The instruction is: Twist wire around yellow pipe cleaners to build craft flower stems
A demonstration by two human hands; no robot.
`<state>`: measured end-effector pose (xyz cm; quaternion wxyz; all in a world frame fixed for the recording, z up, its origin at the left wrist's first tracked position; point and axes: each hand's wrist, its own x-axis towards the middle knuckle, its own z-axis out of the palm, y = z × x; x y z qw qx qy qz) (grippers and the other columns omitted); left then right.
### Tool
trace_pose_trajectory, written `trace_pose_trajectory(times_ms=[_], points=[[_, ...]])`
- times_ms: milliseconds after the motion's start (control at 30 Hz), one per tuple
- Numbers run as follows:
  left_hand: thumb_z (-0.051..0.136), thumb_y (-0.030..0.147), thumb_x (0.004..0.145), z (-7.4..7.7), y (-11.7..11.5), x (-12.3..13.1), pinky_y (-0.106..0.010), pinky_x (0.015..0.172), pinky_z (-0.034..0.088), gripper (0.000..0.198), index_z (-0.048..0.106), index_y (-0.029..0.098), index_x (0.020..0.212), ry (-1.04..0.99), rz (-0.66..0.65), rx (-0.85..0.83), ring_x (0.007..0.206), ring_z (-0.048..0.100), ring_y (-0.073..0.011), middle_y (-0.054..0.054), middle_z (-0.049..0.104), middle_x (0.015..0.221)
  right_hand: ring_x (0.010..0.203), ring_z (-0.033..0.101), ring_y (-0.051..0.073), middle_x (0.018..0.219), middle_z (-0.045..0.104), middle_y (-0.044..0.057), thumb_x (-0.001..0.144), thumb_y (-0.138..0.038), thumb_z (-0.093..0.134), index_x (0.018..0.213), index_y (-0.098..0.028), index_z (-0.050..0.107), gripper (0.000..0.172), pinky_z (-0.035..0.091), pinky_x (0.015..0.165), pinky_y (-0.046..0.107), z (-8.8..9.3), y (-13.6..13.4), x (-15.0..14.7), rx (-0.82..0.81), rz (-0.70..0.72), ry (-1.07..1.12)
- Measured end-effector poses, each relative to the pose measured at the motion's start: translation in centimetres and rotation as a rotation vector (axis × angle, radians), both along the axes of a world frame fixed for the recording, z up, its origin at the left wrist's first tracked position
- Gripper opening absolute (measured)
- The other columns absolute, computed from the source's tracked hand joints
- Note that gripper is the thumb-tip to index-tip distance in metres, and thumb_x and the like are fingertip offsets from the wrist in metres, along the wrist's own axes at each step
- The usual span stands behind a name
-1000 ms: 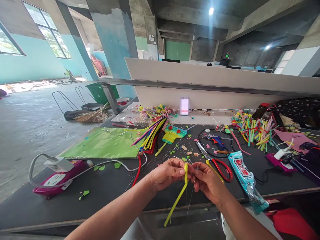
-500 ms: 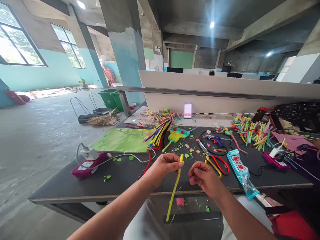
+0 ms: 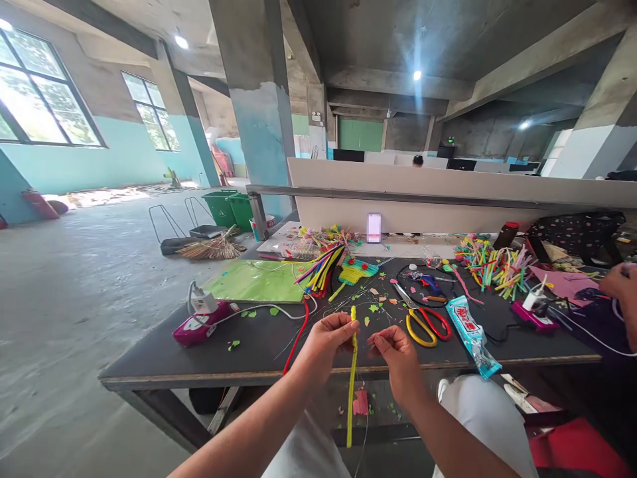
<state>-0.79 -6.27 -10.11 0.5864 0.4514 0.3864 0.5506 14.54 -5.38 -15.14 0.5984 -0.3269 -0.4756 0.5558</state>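
Note:
My left hand (image 3: 328, 336) pinches the top of a yellow pipe cleaner (image 3: 351, 392) that hangs straight down below the table edge. My right hand (image 3: 393, 346) is closed in a pinch just to its right, apparently on a thin wire too fine to make out. Both hands hover over the near edge of the dark worktable (image 3: 199, 362). Red and yellow scissors (image 3: 423, 323) lie just beyond my right hand.
On the table lie a green sheet (image 3: 256, 280), a bundle of pipe cleaners (image 3: 321, 265), a pink power strip (image 3: 202, 325), a blue glue gun (image 3: 428, 282), a blue packet (image 3: 470, 335) and a pile of coloured stems (image 3: 490, 262). Another person's hand (image 3: 620, 282) shows at the right edge.
My hands have drawn slightly apart; the right hand let go of the pipe cleaner, which now hangs vertically. The camera has pulled back and tilted up.

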Motion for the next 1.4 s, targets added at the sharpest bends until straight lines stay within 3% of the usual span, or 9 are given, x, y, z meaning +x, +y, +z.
trace_pose_trajectory(times_ms=[233,467,700,867,1000,1233,1400], points=[[0.073,0.039,0.069,-0.4,0.4,-0.5,-0.019,0.051,0.038,0.029,0.060,0.013,0.071,0.039,-0.040,-0.037,0.051,0.047,-0.0065,0.002,0.055,0.061,0.061,0.056,0.014,0.067,0.062,-0.001,0.076,-0.036,0.066,0.073,-0.020,0.058,0.018,0.046,0.063,0.028,-1.1,0.1,-1.0,-0.054,-0.045,0.016],[0.078,0.026,0.065,-1.0,1.9,-1.8,-0.022,0.056,0.044,0.023,0.062,0.015,0.078,-0.024,-0.199,-0.148,0.054,0.055,-0.0077,0.001,0.062,0.071,0.050,0.054,0.010,0.069,0.066,0.000,0.076,-0.035,0.067,0.075,-0.019,0.054,0.021,0.042,0.053,0.024,-1.4,0.7,-0.8,-0.141,0.072,0.108],[0.077,0.012,0.061,-1.5,2.6,-2.1,-0.021,0.059,0.044,0.022,0.066,0.013,0.081,-0.059,-0.375,-0.116,0.063,0.057,-0.0096,-0.002,0.065,0.077,0.050,0.054,0.010,0.068,0.067,0.000,0.071,-0.035,0.072,0.072,-0.019,0.055,0.024,0.040,0.051,0.023,-0.9,0.5,-0.6,-0.211,0.087,0.174],[0.076,0.009,0.061,-1.6,3.0,-1.8,-0.020,0.059,0.045,0.021,0.067,0.012,0.080,-0.056,-0.397,-0.114,0.062,0.057,-0.0092,-0.003,0.065,0.074,0.059,0.054,0.010,0.068,0.063,-0.003,0.065,-0.027,0.078,0.076,-0.020,0.061,0.022,0.041,0.059,0.023,-1.1,0.7,-0.5,-0.214,0.190,0.281],[0.076,0.009,0.061,-1.6,3.1,-1.8,-0.021,0.060,0.045,0.022,0.066,0.014,0.080,-0.056,-0.409,-0.128,0.060,0.058,-0.0093,-0.002,0.065,0.072,0.064,0.055,0.011,0.071,0.063,-0.002,0.064,-0.028,0.078,0.077,-0.019,0.064,0.021,0.042,0.064,0.024,-1.4,0.6,-0.8,-0.197,0.243,0.213],[0.076,0.010,0.061,-1.6,3.0,-1.9,-0.020,0.057,0.043,0.021,0.066,0.013,0.078,-0.025,-0.428,-0.115,0.059,0.056,-0.0092,-0.001,0.063,0.069,0.068,0.061,0.016,0.071,0.067,0.000,0.066,-0.033,0.076,0.076,-0.020,0.065,0.021,0.046,0.064,0.028,-0.7,-0.1,-1.5,-0.211,0.242,0.165],[0.076,0.011,0.063,-1.3,3.1,-1.7,-0.021,0.062,0.045,0.024,0.066,0.013,0.084,-0.023,-0.464,-0.140,0.064,0.057,-0.0101,-0.003,0.063,0.076,0.061,0.059,0.016,0.063,0.065,0.000,0.067,-0.034,0.075,0.070,-0.019,0.065,0.018,0.046,0.061,0.028,-0.5,0.1,-1.6,-0.208,0.177,0.103]])
